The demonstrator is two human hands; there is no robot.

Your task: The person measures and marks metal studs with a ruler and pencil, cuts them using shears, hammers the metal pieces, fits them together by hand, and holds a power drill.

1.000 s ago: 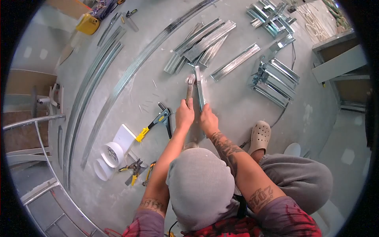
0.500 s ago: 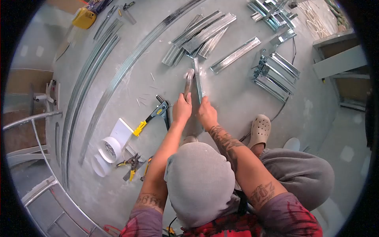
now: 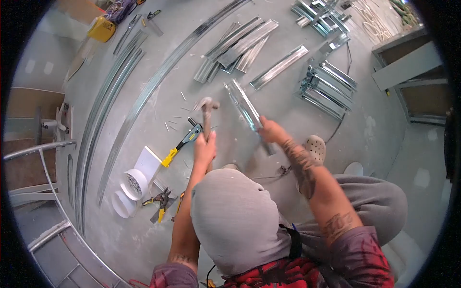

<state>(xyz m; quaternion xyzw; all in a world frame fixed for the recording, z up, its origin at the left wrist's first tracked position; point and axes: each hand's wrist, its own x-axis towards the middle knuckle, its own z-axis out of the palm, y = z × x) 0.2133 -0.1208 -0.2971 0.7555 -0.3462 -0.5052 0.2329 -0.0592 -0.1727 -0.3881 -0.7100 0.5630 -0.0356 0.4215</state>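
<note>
My left hand (image 3: 205, 148) is wrapped round the handle of a hammer (image 3: 207, 111), whose head points away from me above the floor. In my right hand (image 3: 271, 130) is a short metal channel piece (image 3: 242, 104), gripped near its lower part, slanting up to the left. The hammer and the channel are apart. Just left of my left hand lies a riveter (image 3: 185, 142) with a yellow grip. Beyond both hands rests a pile of cut metal channels (image 3: 245, 43), with a single channel (image 3: 279, 67) beside it.
Long curved metal tracks (image 3: 158, 86) lie on the left. Bundled channels (image 3: 329, 89) are at the right. Snips (image 3: 162, 201) and a white tub (image 3: 134, 185) sit at the lower left. A metal frame (image 3: 53, 144) stands at the left edge, cabinet-like frames (image 3: 413, 72) at the right.
The hammer and my left hand have moved left, while my right hand has moved right with the channel, which is now turned and more slanted. The two are further apart.
</note>
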